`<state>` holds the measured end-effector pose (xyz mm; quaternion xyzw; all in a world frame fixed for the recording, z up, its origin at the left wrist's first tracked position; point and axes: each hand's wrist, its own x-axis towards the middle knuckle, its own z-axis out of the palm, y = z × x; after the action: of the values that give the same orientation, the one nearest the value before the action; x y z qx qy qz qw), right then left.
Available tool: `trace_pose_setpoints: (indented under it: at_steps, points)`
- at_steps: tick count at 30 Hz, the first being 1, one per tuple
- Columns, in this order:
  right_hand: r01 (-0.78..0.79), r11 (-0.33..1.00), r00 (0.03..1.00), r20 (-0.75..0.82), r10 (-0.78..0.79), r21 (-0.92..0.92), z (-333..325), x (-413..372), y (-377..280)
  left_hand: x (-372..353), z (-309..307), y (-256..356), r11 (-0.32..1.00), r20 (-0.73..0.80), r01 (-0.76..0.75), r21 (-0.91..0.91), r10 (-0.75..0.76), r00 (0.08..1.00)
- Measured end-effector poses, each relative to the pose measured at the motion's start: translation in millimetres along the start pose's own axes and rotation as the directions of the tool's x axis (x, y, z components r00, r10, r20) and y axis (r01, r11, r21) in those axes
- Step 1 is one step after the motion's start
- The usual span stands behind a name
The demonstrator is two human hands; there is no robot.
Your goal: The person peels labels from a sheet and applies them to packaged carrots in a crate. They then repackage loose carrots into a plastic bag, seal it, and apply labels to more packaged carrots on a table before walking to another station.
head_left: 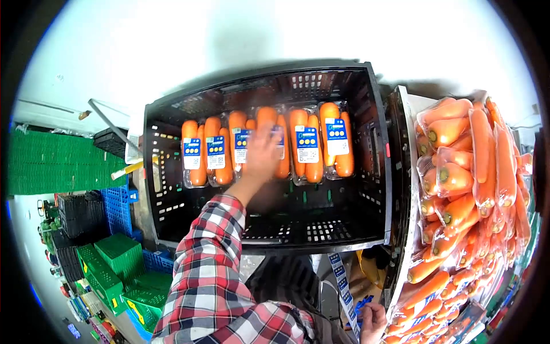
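My left hand (264, 150) reaches into a black crate (309, 247), its fingers stretched out over a tray pack of carrots (267, 117). Motion blurs the fingers a little, and they cover part of that pack's label. On either side stand more clear-wrapped carrot packs (306, 143) in one row, with blue and white labels. At the bottom, my right hand (373, 322) is partly cut off by the frame edge. Its fingers are curled in beside a hanging strip of blue and white labels (342, 284), close to a small blue item (364, 302). What they hold is hidden.
To the right, a big heap of carrots in clear wrap (452, 178) lies behind a pale edge (408, 132). Green crates (117, 258), a blue crate (117, 206) and black crates (80, 215) stand at left. A white wall (240, 34) rises behind the black crate.
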<state>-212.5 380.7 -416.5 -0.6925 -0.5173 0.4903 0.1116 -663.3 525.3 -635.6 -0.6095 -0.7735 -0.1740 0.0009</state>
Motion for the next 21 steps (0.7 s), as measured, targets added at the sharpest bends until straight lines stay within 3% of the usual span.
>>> trace_pose_setpoints:
  at_steps: [2, 3, 4, 5, 6, 7, 10, 15, 16, 18, 20, 21]
  points:
    - [0.03, 0.999, 0.999, 0.036, -0.032, 0.043, -2, 5, -8, -26, -12, -42, 0.893, -0.11, 0.271, 0.359, -0.248, 0.962]
    - [0.08, 0.997, 0.995, -0.062, -0.079, 0.017, 5, 16, 4, -41, -9, -66, 0.806, -0.158, 0.503, 0.313, -0.478, 0.864]
    - [0.072, 0.994, 0.991, -0.104, -0.08, -0.08, 1, 19, 24, -71, 9, -100, 0.831, -0.186, 0.365, 0.421, -0.315, 0.931]
    - [0.227, 0.954, 0.96, -0.119, -0.254, -0.198, 4, 25, 13, -77, 26, -128, 0.595, 0.065, 0.176, 0.784, -0.362, 0.93]
    - [0.141, 0.959, 0.979, -0.11, -0.172, -0.245, 6, 24, -4, -57, -11, -86, 0.717, 0.095, 0.253, 0.649, -0.407, 0.909]
    - [0.123, 0.951, 0.987, -0.066, -0.147, -0.283, 6, 25, -15, -70, 15, -107, 0.55, 0.047, 0.064, 0.833, -0.185, 0.982]
    - [0.153, 0.965, 0.987, -0.01, -0.158, -0.213, 17, 24, -8, -46, 11, -141, 0.811, -0.04, 0.136, 0.57, -0.138, 0.99]
    - [0.095, 0.986, 0.907, -0.396, -0.142, -0.137, 39, -18, -5, -2, -10, -152, 0.912, -0.09, 0.144, 0.385, -0.119, 0.989]
    - [0.075, 0.992, 0.848, -0.517, -0.117, -0.102, 13, -11, 8, 11, -17, -137, 0.909, -0.095, 0.141, 0.392, -0.113, 0.989]
    - [-0.065, 0.991, 0.681, -0.721, 0.13, 0.117, 6, -25, 42, 20, -29, -132, 0.924, -0.128, 0.134, 0.358, -0.094, 0.987]
    - [-0.091, 0.988, 0.386, -0.91, 0.149, 0.123, -17, -38, 78, 33, -42, -118, 0.943, -0.15, 0.123, 0.308, -0.08, 0.985]
    - [-0.076, 0.983, 0.294, -0.938, 0.183, 0.168, -29, -43, 102, 40, -49, -111, 0.953, -0.168, 0.124, 0.276, -0.079, 0.983]
